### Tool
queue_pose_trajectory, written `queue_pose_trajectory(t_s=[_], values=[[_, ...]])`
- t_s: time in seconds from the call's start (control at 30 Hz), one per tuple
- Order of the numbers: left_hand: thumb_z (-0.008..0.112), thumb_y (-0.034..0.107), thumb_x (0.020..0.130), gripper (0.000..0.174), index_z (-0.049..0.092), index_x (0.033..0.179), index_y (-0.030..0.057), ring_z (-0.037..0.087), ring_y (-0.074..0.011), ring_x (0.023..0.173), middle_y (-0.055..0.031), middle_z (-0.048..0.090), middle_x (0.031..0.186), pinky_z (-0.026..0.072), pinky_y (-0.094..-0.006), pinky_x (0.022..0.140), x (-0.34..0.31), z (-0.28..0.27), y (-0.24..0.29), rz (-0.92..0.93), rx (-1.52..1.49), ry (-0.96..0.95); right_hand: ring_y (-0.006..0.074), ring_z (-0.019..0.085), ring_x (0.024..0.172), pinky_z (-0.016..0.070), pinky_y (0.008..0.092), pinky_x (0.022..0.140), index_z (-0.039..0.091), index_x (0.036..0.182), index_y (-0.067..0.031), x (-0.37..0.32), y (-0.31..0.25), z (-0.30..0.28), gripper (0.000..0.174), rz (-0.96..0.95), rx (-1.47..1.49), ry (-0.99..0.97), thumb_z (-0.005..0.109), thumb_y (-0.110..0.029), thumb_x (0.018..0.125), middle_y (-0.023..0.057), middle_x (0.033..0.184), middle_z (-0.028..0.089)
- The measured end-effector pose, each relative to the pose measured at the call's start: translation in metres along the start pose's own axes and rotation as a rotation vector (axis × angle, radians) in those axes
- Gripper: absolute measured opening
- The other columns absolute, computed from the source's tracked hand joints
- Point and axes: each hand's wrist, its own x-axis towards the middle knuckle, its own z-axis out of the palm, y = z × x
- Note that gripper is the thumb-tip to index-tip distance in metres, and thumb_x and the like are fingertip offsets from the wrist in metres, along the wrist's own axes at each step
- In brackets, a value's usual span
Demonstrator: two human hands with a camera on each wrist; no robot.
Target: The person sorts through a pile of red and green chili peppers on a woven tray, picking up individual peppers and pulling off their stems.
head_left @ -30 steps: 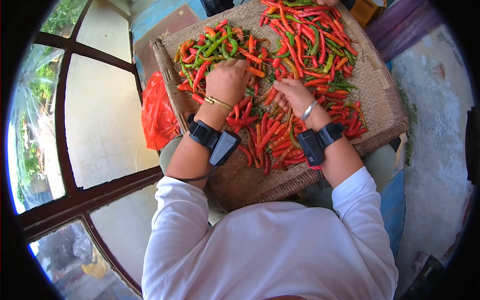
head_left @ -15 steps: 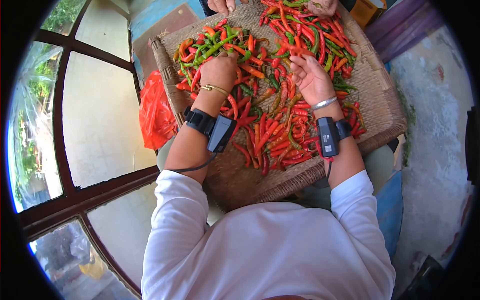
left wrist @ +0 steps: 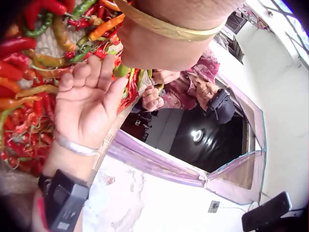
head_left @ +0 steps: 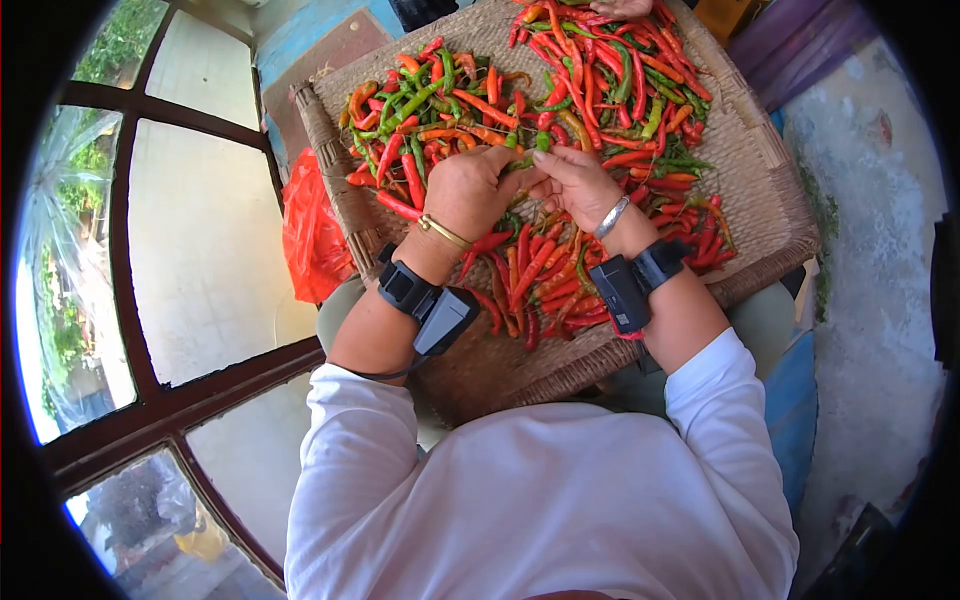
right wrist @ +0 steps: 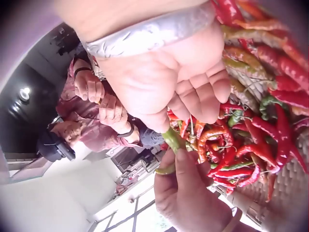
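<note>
My left hand (head_left: 470, 190), with a gold bracelet above it, pinches a green chili pepper (right wrist: 174, 140) between thumb and fingers. From the other side my right hand (head_left: 585, 190), wearing a silver bracelet, meets it with thumb and forefinger at the pepper's end. Both hands come together over the middle of the woven tray. In the left wrist view the right hand's other fingers (left wrist: 89, 72) lie loosely bent. A mixed pile of red, orange and green chilies (head_left: 420, 90) sits just beyond the left hand; red chilies (head_left: 545, 280) lie below both hands.
A larger chili heap (head_left: 640, 70) covers the tray's far right. The woven tray (head_left: 750, 190) has a thick rolled rim (head_left: 580, 375). Across it sits another person (right wrist: 91, 116), hands raised together. A red plastic bag (head_left: 310, 230) hangs at left beside window panes (head_left: 205, 240).
My right hand has come back from the right-hand heap, leaving a red chili there. The left hand has moved right from the left pile with a green chili, and the two hands now meet.
</note>
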Motion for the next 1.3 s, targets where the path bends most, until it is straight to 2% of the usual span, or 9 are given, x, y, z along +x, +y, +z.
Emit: queue_pose_trajectory(t_s=[0.63,0.73,0.77,0.87,0.93,1.03,1.1,1.23,1.3], values=[[0.061,0.02,0.071,0.015,0.059,0.077,0.0067,0.055,-0.0307,0.059,-0.0143,0.055,0.061,0.0431,-0.0389,0.054,-0.005,-0.006,-0.005,-0.024,0.024,-0.2,0.0082,0.041,0.037,0.0329,0.022,0.036,0.055,0.076,-0.0024,-0.002,-0.018,-0.014,0.032,-0.079,-0.393,0.073,0.045,-0.03,0.088,0.0016,0.052,0.05],[0.062,0.019,0.071,0.015,0.059,0.078,0.0059,0.054,-0.0284,0.056,-0.0139,0.054,0.059,0.0434,-0.0358,0.053,-0.004,-0.011,-0.007,-0.029,-0.018,-0.21,0.0117,0.057,0.078,0.0438,0.0221,0.063,0.056,0.095,-0.0013,-0.005,-0.034,-0.015,0.033,-0.429,0.197,-0.019,0.045,-0.031,0.088,0.0089,0.087,0.06],[0.062,0.018,0.073,0.014,0.059,0.078,0.0049,0.054,-0.0234,0.054,-0.0114,0.054,0.057,0.0431,-0.0327,0.052,-0.004,-0.011,-0.008,-0.023,-0.109,-0.199,0.0117,0.057,0.078,0.0438,0.0221,0.063,0.056,0.095,-0.0013,-0.006,-0.035,-0.017,0.033,-0.428,0.196,-0.021,0.045,-0.031,0.088,0.0089,0.087,0.06],[0.061,0.015,0.076,0.013,0.059,0.081,0.0026,0.052,-0.0132,0.051,-0.0056,0.054,0.056,0.0422,-0.0264,0.05,-0.002,-0.015,-0.01,-0.074,-0.317,-0.209,0.0136,0.055,0.09,0.0439,0.0243,0.07,0.053,0.108,-0.0023,-0.007,-0.033,-0.017,0.036,-0.435,0.026,0.184,0.045,-0.031,0.088,0.0094,0.099,0.058],[0.06,0.013,0.078,0.012,0.059,0.083,0.0014,0.05,-0.0079,0.052,-0.0023,0.053,0.056,0.0417,-0.0231,0.049,-0.001,-0.016,-0.009,-0.135,-0.437,-0.232,0.0141,0.055,0.091,0.0439,0.025,0.072,0.051,0.113,-0.0023,-0.008,-0.022,-0.009,0.036,-0.376,-0.541,0.084,0.046,-0.027,0.088,0.0085,0.099,0.058],[0.057,0.012,0.081,0.012,0.058,0.085,0.0,0.05,-0.004,0.054,0.0007,0.054,0.06,0.0414,-0.02,0.048,0.001,-0.015,-0.009,-0.235,-0.652,-0.243,0.0104,0.055,0.074,0.0449,0.0239,0.068,0.055,0.104,0.0019,-0.007,-0.012,0.003,0.029,-0.272,-0.654,-0.106,0.052,-0.02,0.085,0.0045,0.08,0.059],[0.06,0.015,0.078,0.014,0.06,0.083,0.0019,0.056,-0.0147,0.053,-0.0095,0.058,0.061,0.0437,-0.0261,0.051,0.002,-0.009,-0.016,-0.18,-0.537,-0.073,0.0096,0.055,0.067,0.0456,0.023,0.063,0.055,0.102,0.0021,-0.009,-0.011,0.006,0.028,-0.186,-0.608,-0.129,0.052,-0.019,0.085,0.0032,0.074,0.059],[0.057,0.017,0.078,0.017,0.058,0.088,0.003,0.059,-0.0194,0.056,-0.011,0.059,0.062,0.0456,-0.0295,0.052,0.003,-0.002,-0.02,-0.195,-0.493,-0.013,0.007,0.05,0.052,0.0417,0.0203,0.048,0.056,0.1,0.0024,-0.011,-0.019,-0.008,0.026,-0.076,-0.537,-0.123,0.051,-0.018,0.085,0.0006,0.063,0.054],[0.054,0.019,0.078,0.019,0.057,0.09,0.0044,0.061,-0.0255,0.065,-0.0122,0.06,0.069,0.0477,-0.0344,0.055,0.003,-0.003,-0.018,-0.073,0.07,0.017,0.0064,0.049,0.05,0.0402,0.0193,0.046,0.056,0.099,0.0025,-0.012,-0.024,-0.018,0.026,-0.016,-0.727,-0.054,0.05,-0.018,0.084,0.0002,0.062,0.053]])
